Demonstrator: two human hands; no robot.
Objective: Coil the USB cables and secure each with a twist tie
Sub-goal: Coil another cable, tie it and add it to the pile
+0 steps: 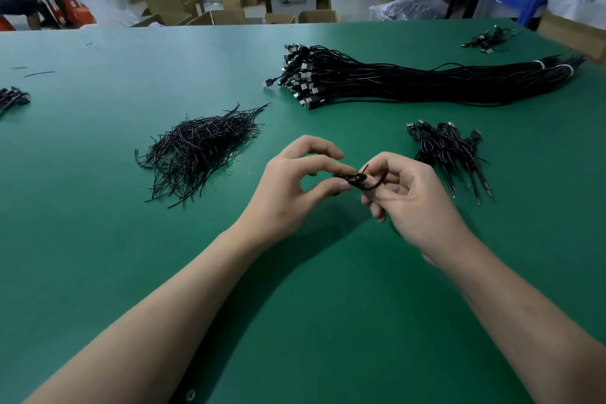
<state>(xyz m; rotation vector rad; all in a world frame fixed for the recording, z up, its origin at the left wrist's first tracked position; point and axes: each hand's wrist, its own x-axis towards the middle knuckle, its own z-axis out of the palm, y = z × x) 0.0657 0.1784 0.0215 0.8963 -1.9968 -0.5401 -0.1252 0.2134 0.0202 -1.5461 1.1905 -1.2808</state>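
Pinched between both hands, just above the green table (98,239): one small coiled cable (355,179), black and thin. Thumb and forefinger of the left hand (288,187) closed on one end of the coil; right hand (413,203) curled round the other end, fingers (377,207) tucked underneath. Hard to tell whether a twist tie is on yet, with only a short black tail sticking up near the middle.

Probably very light, soft and springy, and likely to unwind if let go. Best gripped across the waist of the coil, loops squeezed flat while twisting. Slick jacket, judging by the sheen, so a firm pinch but little force.

Near on the left, a loose heap of twist ties (196,154). Near on the right, a pile of finished coils (449,151). Farther back, a long bundle of uncoiled cables (410,82), plugs fanned toward the middle of the table. Small cable groups well apart at the far right (488,39) and at the left edge (13,97). Nothing lying between the hands and either near pile.
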